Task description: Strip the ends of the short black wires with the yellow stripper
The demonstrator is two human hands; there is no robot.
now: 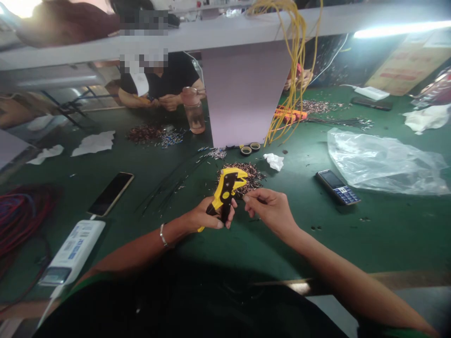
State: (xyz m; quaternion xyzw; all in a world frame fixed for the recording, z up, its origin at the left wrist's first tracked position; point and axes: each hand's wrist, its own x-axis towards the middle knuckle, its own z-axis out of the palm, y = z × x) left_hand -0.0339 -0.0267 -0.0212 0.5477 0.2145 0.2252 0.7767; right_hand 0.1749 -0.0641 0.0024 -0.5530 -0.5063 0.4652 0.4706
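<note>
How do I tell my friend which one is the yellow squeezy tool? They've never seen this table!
Find the green table, then the pile of small copper-coloured pieces near its middle. Beside that pile, the person's left hand grips the yellow-and-black, plier-like tool. Unlike the thin yellow cables hanging beyond it, it's chunky with black parts.

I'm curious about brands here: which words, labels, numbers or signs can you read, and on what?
None can be read.
White charging unit: blue print, too blurred.
Keypad phone: key markings, too small.
Cardboard box: red print, too blurred.
Reddish item, right edge: pale marks, too blurred.
Yellow wire stripper: no legible marking.
</note>
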